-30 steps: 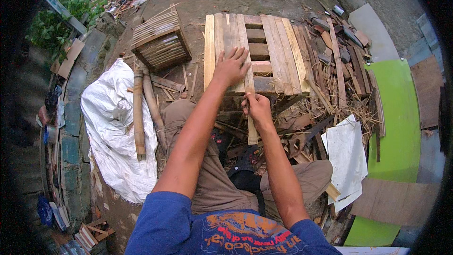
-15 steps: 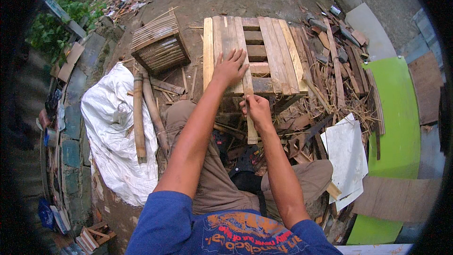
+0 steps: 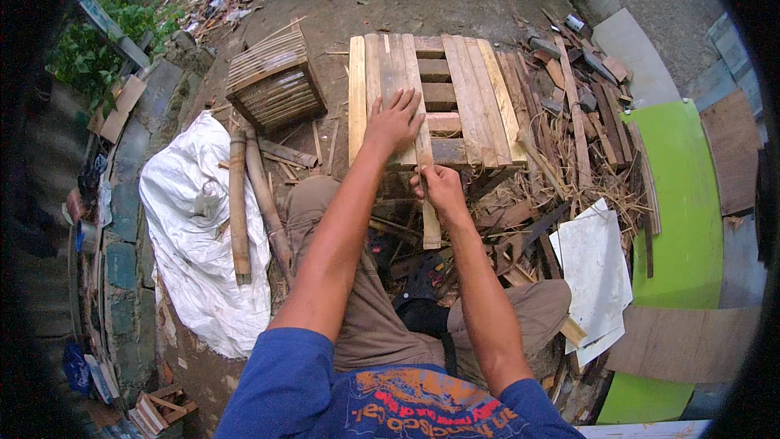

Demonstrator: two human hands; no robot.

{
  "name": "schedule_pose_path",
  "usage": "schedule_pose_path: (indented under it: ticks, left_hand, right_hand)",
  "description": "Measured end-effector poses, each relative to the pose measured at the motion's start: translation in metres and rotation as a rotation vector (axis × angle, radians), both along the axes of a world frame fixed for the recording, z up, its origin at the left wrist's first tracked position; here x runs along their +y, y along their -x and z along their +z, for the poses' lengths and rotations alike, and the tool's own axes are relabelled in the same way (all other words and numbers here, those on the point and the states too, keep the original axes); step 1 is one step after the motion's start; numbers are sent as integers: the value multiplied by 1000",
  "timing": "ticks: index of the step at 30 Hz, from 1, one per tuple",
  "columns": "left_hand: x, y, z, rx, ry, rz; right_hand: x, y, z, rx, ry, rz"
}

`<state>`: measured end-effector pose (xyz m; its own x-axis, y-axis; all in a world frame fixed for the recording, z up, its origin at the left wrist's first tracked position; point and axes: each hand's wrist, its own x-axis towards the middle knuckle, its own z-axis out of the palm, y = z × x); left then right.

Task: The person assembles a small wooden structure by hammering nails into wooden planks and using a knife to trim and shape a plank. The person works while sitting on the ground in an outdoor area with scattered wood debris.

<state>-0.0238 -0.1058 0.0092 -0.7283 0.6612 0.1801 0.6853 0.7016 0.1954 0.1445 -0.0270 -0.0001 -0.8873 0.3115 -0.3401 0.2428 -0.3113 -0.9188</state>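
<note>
I note left hand [image 3: 394, 122] flat, fingers spread, on slatted frame [image 3: 475, 102]; right hand [image 3: 443, 187] fingers pinching loose slat [image 3: 424, 162]. Risk: splinters; slat slipping, skewing off frame.

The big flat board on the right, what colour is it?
Bright green board, seen in the head view.

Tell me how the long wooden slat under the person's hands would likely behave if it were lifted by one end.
The wooden slat looks thin, narrow and long, so it is probably light and may flex slightly. Its flat faces suggest it would slide rather than roll. The right hand grips near its lower end while the left hand presses it against the slatted panel; lifted there alone, the far end would likely dip.
</note>
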Motion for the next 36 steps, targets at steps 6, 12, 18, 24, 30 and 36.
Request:
schedule_pose_path:
  ticks: [6, 12, 18, 24, 30, 36]
  left_hand:
    - [-1, 1, -3, 22, -34, 3]
    - [-1, -1, -2, 37, -71, -13]
    - [-2, -2, -1, 49, -63, -2]
    - [0, -1, -3, 46, -76, -13]
    - [-7, 0, -1, 12, -138, -61]
    - [-4, -90, 52, 138, -239, -617]
  right_hand:
    - [-1, 1, 3, -4, 19, -10]
    - [2, -2, 2, 2, 106, -41]
    - [-3, -4, 4, 22, 133, -55]
    - [-4, -1, -4, 24, 101, -70]
    - [0, -10, -7, 88, -35, -32]
    - [34, -77, 18, 138, -278, 76]
